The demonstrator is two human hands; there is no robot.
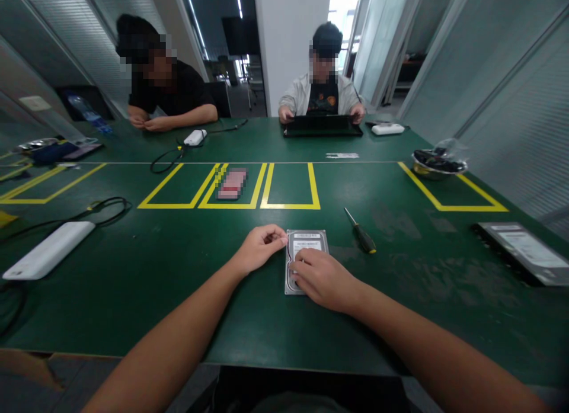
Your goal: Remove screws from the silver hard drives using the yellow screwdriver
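A silver hard disk drive (315,236) with a white label lies flat on the green table. My right hand (326,279) lies over its lower right part with bent fingers pressing on its face, hiding much of it. At the drive's upper left edge is my left hand (261,250), its thumb and fingertips brought together against the edge. Whether something small sits in that pinch, I cannot make out. To the right of the drive rests a screwdriver (363,237) with a dark handle, its tip pointing away from me.
A second drive in a black frame (527,250) lies far right. Behind it stands a metal bowl of dark items (439,164). Yellow tape (291,207) marks the table; a pink thing (232,183) lies there. A white power bank (51,250) is left. Two people sit opposite, one holding a black panel (323,126).
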